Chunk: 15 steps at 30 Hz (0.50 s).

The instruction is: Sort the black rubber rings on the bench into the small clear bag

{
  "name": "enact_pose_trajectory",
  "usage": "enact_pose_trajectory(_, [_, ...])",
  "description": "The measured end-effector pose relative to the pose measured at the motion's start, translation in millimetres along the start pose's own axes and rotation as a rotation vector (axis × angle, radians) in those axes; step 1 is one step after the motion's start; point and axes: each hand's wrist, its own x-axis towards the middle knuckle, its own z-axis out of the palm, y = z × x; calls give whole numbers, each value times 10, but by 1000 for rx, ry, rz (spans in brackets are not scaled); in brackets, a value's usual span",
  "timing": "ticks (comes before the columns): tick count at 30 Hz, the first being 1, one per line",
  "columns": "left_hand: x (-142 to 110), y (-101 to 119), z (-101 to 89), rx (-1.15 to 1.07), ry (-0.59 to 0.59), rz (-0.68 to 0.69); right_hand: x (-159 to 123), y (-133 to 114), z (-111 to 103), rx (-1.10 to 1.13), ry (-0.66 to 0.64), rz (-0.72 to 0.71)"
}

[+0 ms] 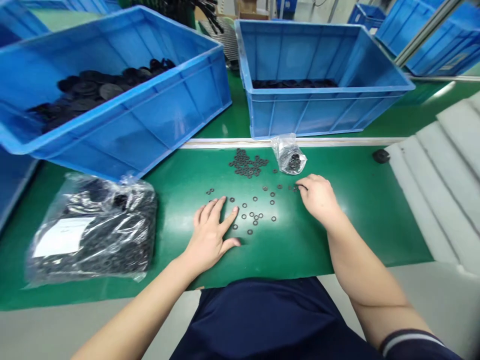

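Small black rings lie scattered over the green table between my two hands. My left hand rests palm down there, its fingers spread and its thumb stretched out, with rings around the fingertips. Over to the right, my right hand has its fingers drawn together at the table surface, right by a pair of small rings. Whether a ring is pinched between those fingertips is too small to make out. Farther back lies a dense cluster of the same rings. Beside it is a small clear bag with dark rings in it.
A large clear bag of black parts, with a white label, lies at the left. Two blue crates holding black discs stand along the back. White stacked panels and a black round piece are at the right.
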Motion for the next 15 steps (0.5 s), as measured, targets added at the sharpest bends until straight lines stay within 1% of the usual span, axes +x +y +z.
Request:
enact_pose_trajectory(4, [-8,-2,6,9,8,-5,25,60,11,26,-63,-37])
enact_pose_trajectory(9, [-19,18,14,0,73,30,55,58,45,58,-67,-89])
enact_pose_trajectory(12, [-12,37,-12,23,61,49,61,41,66,44,-62,-106])
enact_pose_trajectory(15, [5,20,-46,34,41,58,67,36,85,-20,-52,-80])
